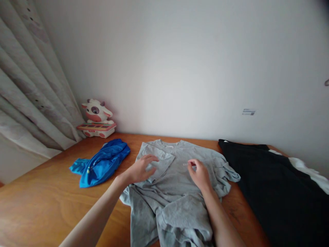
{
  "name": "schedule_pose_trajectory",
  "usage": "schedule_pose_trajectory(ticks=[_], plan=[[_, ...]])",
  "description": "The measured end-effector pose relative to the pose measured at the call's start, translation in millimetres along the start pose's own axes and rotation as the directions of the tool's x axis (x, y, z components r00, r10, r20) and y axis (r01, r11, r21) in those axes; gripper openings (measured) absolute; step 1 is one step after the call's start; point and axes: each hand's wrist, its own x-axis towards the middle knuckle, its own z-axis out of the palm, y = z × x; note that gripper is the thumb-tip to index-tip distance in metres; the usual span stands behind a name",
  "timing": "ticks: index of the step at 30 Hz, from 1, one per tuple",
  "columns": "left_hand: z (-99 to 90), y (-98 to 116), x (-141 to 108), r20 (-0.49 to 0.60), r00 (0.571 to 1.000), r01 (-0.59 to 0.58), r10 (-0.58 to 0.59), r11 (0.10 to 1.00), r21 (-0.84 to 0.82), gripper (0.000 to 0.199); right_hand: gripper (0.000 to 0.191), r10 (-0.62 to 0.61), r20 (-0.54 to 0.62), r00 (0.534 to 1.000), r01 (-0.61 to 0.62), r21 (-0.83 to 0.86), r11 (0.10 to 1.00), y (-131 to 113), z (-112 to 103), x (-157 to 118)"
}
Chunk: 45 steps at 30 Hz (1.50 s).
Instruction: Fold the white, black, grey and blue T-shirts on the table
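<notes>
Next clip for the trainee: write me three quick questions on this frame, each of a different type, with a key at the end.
1. True or false: the black garment lies to the right of the gray T-shirt.

2. Which toy stands at the back left of the wooden surface?
A) A duck with a drum
B) A cow with a keyboard
C) A bear with a guitar

3. Short answer: which of the person's hands is nearer the blue garment?

Key: 1. True. 2. B. 3. The left hand.
</notes>
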Motion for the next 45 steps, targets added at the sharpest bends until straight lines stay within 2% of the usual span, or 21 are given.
schedule_pose_trajectory(ticks=[2,4,6,8,12,16,19,21,25,27,31,34,38,41,45], plan=[[10.7,-4.3,-16.6,0.086,0.995,-0.059,0.047,0.988,0.14,0.05,0.025,-0.017,0.005,1.0,0.017,0.007,1.0,-0.7,0.0,0.5],[18.0,-7.2,-29.9,0.157,0.985,-0.093,0.065,0.98,0.177,0.063,0.025,-0.028,0.009,1.0,0.028,0.012,1.0,-0.8,-0.2,0.6],[23.3,-10.5,-37.7,0.165,0.984,-0.097,0.066,0.977,0.188,0.073,0.025,-0.03,0.017,0.999,0.03,0.009,1.0,-0.5,-0.2,0.2],[27.7,-15.3,-40.6,0.105,0.993,-0.078,0.056,0.972,0.221,0.07,0.025,-0.028,0.028,0.999,0.028,0.0,1.0,0.3,0.2,-0.5],[34.1,-27.0,-40.2,-0.099,0.994,-0.003,0.034,0.955,0.298,0.04,0.024,-0.032,0.04,0.999,0.032,-0.007,0.999,2.7,2.3,-1.1],[35.4,-33.2,-40.3,-0.305,0.951,0.057,0.055,0.937,0.345,0.023,0.02,-0.057,0.027,0.998,0.057,-0.008,0.998,5.2,4.2,-0.4],[33.7,-30.7,-41.5,-0.379,0.921,0.052,0.092,0.935,0.351,0.02,0.019,-0.08,0.035,0.996,0.081,-0.017,0.997,6.0,4.7,-0.5],[31.7,-26.1,-42.9,-0.356,0.925,-0.005,0.132,0.942,0.335,0.02,0.019,-0.09,0.047,0.995,0.091,-0.019,0.996,5.9,4.7,-1.0],[28.2,-15.9,-46.0,-0.109,0.966,-0.204,0.233,0.952,0.228,0.019,0.019,-0.083,0.06,0.995,0.085,-0.023,0.996,5.1,4.3,-2.0],[27.4,-13.9,-46.5,-0.068,0.969,-0.218,0.236,0.955,0.202,0.02,0.019,-0.082,0.065,0.995,0.084,-0.026,0.996,4.7,3.9,-2.3],[27.5,-20.1,-45.4,-0.186,0.972,-0.093,0.141,0.964,0.248,0.026,0.018,-0.09,0.077,0.993,0.093,-0.028,0.995,4.2,3.6,-2.6],[29.7,-31.6,-45.0,-0.221,0.975,0.069,-0.004,0.955,0.288,0.035,0.016,-0.107,0.087,0.99,0.11,-0.038,0.993,4.2,3.6,-3.4],[34.5,-47.0,-45.4,-0.295,0.94,0.264,-0.172,0.913,0.31,0.038,0.014,-0.146,0.095,0.985,0.151,-0.051,0.987,3.8,2.9,-4.3],[36.2,-52.8,-45.1,-0.297,0.94,0.265,-0.17,0.911,0.316,0.034,0.014,-0.157,0.085,0.984,0.161,-0.052,0.986,2.4,1.5,-4.4],[35.4,-49.9,-43.6,-0.324,0.943,0.178,-0.072,0.933,0.312,0.03,0.015,-0.164,0.063,0.984,0.167,-0.044,0.985,0.2,-1.2,-5.4]])
